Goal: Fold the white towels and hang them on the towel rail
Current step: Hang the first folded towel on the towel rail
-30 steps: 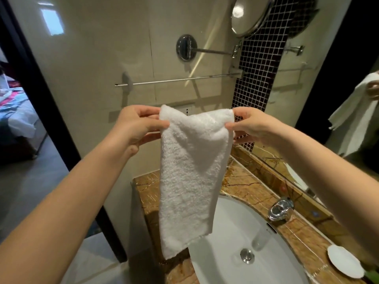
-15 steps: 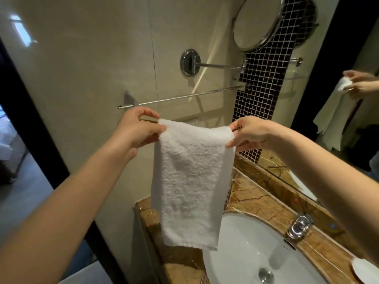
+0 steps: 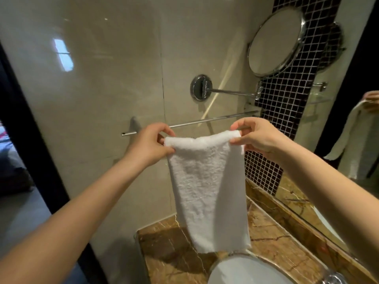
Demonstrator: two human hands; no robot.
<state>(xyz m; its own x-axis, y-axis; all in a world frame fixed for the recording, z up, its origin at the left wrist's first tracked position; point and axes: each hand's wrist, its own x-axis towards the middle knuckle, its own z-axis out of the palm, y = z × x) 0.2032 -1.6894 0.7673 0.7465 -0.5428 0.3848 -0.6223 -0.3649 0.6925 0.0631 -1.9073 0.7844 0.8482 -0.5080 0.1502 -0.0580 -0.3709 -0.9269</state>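
Observation:
A folded white towel (image 3: 207, 187) hangs in a long strip above the counter. My left hand (image 3: 149, 146) pinches its top left corner. My right hand (image 3: 256, 136) pinches the top right corner. The towel's top edge is level with the chrome towel rail (image 3: 205, 120) on the beige wall and just in front of it. The rail runs from a wall bracket on the left toward the black mosaic strip on the right; my hands hide parts of it. Nothing hangs on the rail.
A brown marble counter (image 3: 168, 249) holds a white basin (image 3: 242, 271) below the towel. A round chrome mirror (image 3: 274, 42) on an arm juts from the wall above the rail. A wall mirror (image 3: 352, 140) at right reflects the towel. A dark doorway stands at left.
Both hands have lifted the towel up and toward the wall, so its top edge now sits at rail height. The view has tilted upward with it.

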